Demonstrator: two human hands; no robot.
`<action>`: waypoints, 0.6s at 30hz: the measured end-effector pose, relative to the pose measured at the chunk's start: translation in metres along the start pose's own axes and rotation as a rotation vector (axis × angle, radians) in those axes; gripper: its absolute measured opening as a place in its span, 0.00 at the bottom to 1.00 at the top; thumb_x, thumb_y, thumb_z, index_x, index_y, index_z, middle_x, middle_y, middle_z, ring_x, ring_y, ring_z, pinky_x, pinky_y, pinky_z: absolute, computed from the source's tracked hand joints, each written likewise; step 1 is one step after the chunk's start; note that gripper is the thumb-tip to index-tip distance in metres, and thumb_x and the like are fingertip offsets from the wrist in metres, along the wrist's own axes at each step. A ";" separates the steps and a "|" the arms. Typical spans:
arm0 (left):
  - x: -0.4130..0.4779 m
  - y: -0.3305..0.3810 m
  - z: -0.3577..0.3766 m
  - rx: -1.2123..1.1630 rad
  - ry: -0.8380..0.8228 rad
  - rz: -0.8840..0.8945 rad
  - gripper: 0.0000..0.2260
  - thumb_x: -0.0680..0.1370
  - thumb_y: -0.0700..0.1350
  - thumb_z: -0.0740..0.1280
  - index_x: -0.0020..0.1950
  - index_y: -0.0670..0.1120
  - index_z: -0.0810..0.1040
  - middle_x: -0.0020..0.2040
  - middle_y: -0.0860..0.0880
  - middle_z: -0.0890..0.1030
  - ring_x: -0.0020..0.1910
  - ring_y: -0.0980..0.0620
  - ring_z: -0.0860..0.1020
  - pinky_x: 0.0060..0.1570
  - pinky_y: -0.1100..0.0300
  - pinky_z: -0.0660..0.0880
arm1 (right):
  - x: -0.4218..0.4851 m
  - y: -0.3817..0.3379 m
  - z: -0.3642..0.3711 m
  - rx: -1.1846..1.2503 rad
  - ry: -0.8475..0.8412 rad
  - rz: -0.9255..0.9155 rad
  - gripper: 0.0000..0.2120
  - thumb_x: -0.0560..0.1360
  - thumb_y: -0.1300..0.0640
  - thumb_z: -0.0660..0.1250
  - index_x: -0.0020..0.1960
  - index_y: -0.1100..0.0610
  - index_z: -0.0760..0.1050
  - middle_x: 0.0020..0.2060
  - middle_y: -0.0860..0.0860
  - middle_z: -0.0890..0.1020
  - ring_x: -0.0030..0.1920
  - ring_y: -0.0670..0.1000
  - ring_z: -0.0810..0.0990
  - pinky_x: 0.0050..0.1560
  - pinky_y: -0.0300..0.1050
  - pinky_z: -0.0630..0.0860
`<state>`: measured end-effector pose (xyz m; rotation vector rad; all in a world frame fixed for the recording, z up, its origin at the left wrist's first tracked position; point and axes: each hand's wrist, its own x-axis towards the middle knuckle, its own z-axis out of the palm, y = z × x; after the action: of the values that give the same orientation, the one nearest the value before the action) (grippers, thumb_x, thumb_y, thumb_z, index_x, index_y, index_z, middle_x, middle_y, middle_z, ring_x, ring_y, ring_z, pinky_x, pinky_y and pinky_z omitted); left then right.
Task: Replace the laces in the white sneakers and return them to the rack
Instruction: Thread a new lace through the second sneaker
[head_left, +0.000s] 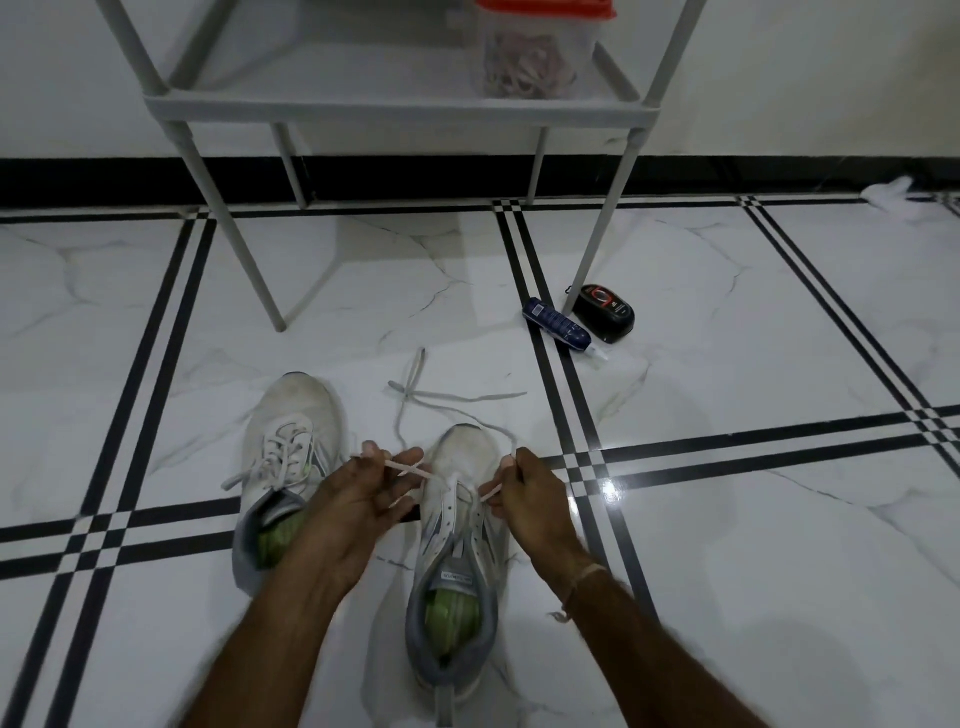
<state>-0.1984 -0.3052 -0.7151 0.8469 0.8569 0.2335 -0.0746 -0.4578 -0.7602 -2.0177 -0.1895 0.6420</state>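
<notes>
White marble floor tiles (753, 545) with black stripes carry a white mesh sneaker (457, 545), its long axis running away from the person, toe far. The left hand (358, 499) and right hand (530, 499) each pinch an end of its flat white lace (410, 470). Just left, a laced second white sneaker (291, 441) points likewise, its heel partly hidden by the forearm (291, 597); beyond, a grey metal rack (395, 106) is cut off above.

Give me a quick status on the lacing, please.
Left hand, right hand pinch lace at near sneaker. Other sneaker laced. Loose strands lie beyond toe.
</notes>
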 end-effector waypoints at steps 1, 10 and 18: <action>-0.002 0.004 0.008 0.111 0.083 0.057 0.15 0.80 0.53 0.65 0.52 0.41 0.80 0.54 0.42 0.86 0.49 0.46 0.86 0.49 0.45 0.83 | -0.002 -0.002 -0.004 0.065 -0.017 0.024 0.14 0.86 0.54 0.58 0.47 0.60 0.75 0.43 0.54 0.85 0.48 0.55 0.85 0.53 0.57 0.83; -0.015 0.045 0.068 0.429 0.034 0.455 0.12 0.84 0.47 0.63 0.50 0.42 0.82 0.41 0.43 0.86 0.43 0.49 0.85 0.46 0.58 0.81 | -0.027 -0.078 -0.039 0.200 -0.103 -0.244 0.14 0.85 0.54 0.60 0.47 0.59 0.79 0.44 0.53 0.86 0.50 0.54 0.84 0.52 0.56 0.79; -0.037 0.096 0.106 0.378 -0.030 0.616 0.12 0.86 0.44 0.57 0.54 0.39 0.78 0.33 0.49 0.82 0.34 0.56 0.78 0.38 0.66 0.77 | -0.043 -0.171 -0.074 0.319 -0.096 -0.370 0.12 0.85 0.55 0.59 0.54 0.59 0.80 0.40 0.49 0.83 0.45 0.44 0.82 0.50 0.44 0.76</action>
<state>-0.1307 -0.3199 -0.5851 1.4583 0.5977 0.6073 -0.0517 -0.4429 -0.5710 -1.5924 -0.4754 0.4969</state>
